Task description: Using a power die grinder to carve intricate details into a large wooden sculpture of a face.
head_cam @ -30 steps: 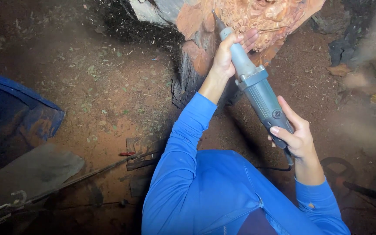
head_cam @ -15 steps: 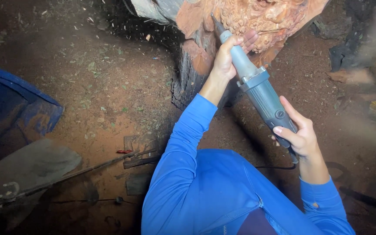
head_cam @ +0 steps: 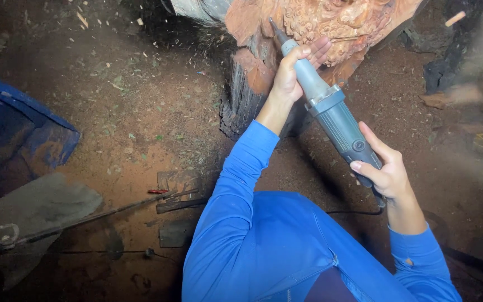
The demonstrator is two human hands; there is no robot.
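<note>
Carving underway: left hand (head_cam: 293, 72) clamped round grinder (head_cam: 331, 112) nose, right hand (head_cam: 384, 170) gripping its rear, bit pressed into reddish carved wood (head_cam: 336, 22) ahead. Next likely calls for steady pressure.

The person's left arm, in a blue sleeve, stretches forward and up, its left hand (head_cam: 293, 71) curled closed with fingers wrapped. The right hand (head_cam: 386, 170) sits lower and nearer, fingers clasped, wrist bent, sleeve at the forearm.
</note>
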